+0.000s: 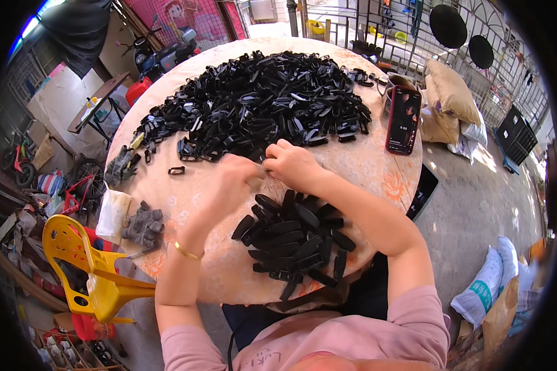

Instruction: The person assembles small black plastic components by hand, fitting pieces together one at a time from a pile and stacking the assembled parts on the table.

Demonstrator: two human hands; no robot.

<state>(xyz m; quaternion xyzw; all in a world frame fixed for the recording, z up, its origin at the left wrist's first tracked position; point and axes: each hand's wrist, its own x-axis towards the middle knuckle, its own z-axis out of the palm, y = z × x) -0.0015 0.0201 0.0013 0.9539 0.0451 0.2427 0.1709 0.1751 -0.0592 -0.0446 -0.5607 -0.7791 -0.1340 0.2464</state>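
Observation:
Both hands meet above the middle of a round table with a floral cloth (192,216). My left hand (236,174) is closed and slightly blurred, its fingertips turned toward the right hand. Beside it, my right hand (291,166) pinches with thumb and fingers. Whatever lies between the fingertips is too small and hidden to make out. Just beyond the hands spreads a large heap of glossy black plastic pieces (272,99), several of them small frame-like parts. Nearer my body is a smaller pile of matte black oblong pieces (291,238).
A phone (403,120) leans against a metal container (402,80) at the table's right. On the left lie grey gloves (143,227) and a white packet (113,216). A yellow plastic chair (74,266) stands at the left edge; sacks (449,99) rest on the floor at right.

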